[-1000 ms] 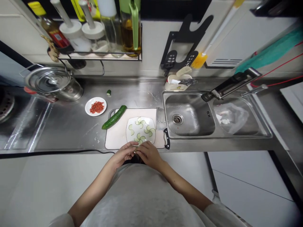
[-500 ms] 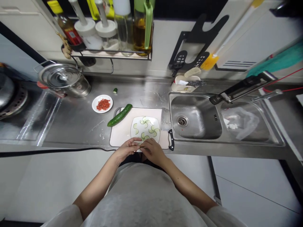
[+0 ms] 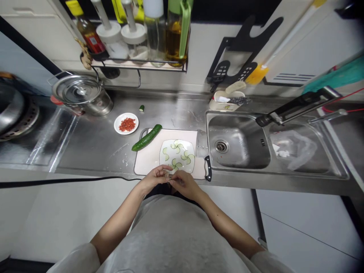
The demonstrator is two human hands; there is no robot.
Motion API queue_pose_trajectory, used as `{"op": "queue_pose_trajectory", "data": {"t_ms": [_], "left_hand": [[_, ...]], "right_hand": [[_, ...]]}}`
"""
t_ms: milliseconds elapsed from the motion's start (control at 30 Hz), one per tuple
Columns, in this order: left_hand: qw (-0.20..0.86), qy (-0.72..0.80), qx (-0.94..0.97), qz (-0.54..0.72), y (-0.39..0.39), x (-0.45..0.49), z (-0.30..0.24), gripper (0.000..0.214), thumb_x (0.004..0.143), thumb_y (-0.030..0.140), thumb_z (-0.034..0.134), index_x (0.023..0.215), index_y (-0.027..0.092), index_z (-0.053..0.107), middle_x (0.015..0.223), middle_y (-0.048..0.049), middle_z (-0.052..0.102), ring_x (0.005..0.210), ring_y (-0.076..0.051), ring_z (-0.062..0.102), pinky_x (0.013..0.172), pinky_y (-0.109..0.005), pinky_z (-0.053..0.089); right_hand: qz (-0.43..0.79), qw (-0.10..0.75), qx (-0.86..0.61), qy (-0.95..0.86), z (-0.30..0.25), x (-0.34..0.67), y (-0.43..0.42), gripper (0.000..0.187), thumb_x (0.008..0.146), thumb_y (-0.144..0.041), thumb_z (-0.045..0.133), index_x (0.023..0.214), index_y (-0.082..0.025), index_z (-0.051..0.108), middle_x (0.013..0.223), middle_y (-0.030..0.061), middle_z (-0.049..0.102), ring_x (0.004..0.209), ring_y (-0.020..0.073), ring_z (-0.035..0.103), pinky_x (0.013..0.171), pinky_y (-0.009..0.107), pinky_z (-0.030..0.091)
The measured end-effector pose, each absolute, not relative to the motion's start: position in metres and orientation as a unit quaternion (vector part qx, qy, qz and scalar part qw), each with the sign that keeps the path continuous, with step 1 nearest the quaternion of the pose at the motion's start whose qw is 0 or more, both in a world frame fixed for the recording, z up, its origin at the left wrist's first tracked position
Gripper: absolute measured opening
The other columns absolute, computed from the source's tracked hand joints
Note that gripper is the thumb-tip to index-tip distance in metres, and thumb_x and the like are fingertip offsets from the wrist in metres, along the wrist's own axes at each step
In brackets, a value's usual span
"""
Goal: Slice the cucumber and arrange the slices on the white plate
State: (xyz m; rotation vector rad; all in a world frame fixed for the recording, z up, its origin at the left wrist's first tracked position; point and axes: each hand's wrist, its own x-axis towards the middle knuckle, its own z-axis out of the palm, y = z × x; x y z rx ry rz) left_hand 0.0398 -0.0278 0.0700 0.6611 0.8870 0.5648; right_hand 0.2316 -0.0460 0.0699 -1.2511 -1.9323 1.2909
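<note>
My left hand [image 3: 156, 179] and my right hand [image 3: 185, 184] meet at the counter's front edge, fingertips pinched together. Between them is a small, thin, pale-green cucumber slice [image 3: 170, 175], mostly hidden by the fingers. Just beyond my hands lies a white squarish plate [image 3: 172, 154], bearing several curved cucumber slices [image 3: 188, 157] set out in swirls. The plate rests on a pale cutting board [image 3: 146, 161]. A whole-looking green cucumber [image 3: 146, 138] lies across the board's left corner. At the right side of the board is a knife with a black handle [image 3: 208, 168].
A small white plate of chopped red bits [image 3: 126, 124] and a cucumber end [image 3: 141, 108] sit farther back. To the left stands a lidded steel pot [image 3: 98, 104]. On the right is a steel sink [image 3: 241, 151] with a faucet [image 3: 273, 117]. A seasoning rack [image 3: 142, 67] hangs behind.
The view has shifted slightly, so the counter things appear a little farther right. Both hands stay pinched together, with the right one drawn slightly back from the squarish plate.
</note>
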Motion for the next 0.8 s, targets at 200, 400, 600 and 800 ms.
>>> {"op": "queue_pose_trajectory", "data": {"t_ms": [200, 400, 600, 800], "left_hand": [[0.797, 0.426, 0.313, 0.292, -0.030, 0.044, 0.070, 0.046, 0.065, 0.031, 0.079, 0.104, 0.016, 0.060, 0.070, 0.0032, 0.055, 0.065, -0.008, 0.051, 0.067, -0.021, 0.038], [0.785, 0.443, 0.322, 0.289, -0.028, 0.044, 0.073, 0.046, 0.065, 0.031, 0.079, 0.105, 0.017, 0.060, 0.075, 0.0014, 0.059, 0.070, -0.009, 0.054, 0.071, -0.023, 0.041], [0.747, 0.463, 0.358, 0.316, -0.023, 0.048, 0.072, 0.044, 0.064, 0.026, 0.078, 0.103, 0.017, 0.060, 0.090, -0.0007, 0.059, 0.070, -0.006, 0.051, 0.067, -0.020, 0.041], [0.660, 0.508, 0.398, 0.386, -0.012, 0.054, 0.059, 0.039, 0.067, 0.024, 0.072, 0.103, 0.017, 0.059, 0.077, 0.0017, 0.057, 0.065, -0.007, 0.050, 0.062, -0.019, 0.040]], "right_hand": [[0.557, 0.245, -0.465, -0.643, 0.069, 0.229, -0.044, 0.015, 0.085, -0.033, 0.057, 0.083, -0.019, 0.063, 0.073, -0.0010, 0.064, 0.062, 0.0102, 0.052, 0.062, 0.023, 0.041], [0.573, 0.225, -0.493, -0.615, 0.070, 0.228, -0.041, 0.013, 0.082, -0.029, 0.057, 0.077, -0.019, 0.062, 0.065, -0.0025, 0.061, 0.059, 0.0102, 0.051, 0.059, 0.023, 0.040], [0.594, 0.241, -0.530, -0.555, 0.058, 0.223, -0.035, 0.016, 0.078, -0.033, 0.058, 0.072, -0.018, 0.058, 0.060, -0.0042, 0.055, 0.056, 0.0096, 0.047, 0.055, 0.022, 0.037], [0.566, 0.265, -0.566, -0.538, 0.045, 0.216, -0.013, 0.018, 0.076, -0.037, 0.060, 0.078, -0.019, 0.058, 0.064, -0.0037, 0.055, 0.060, 0.0110, 0.047, 0.057, 0.024, 0.038]]}}
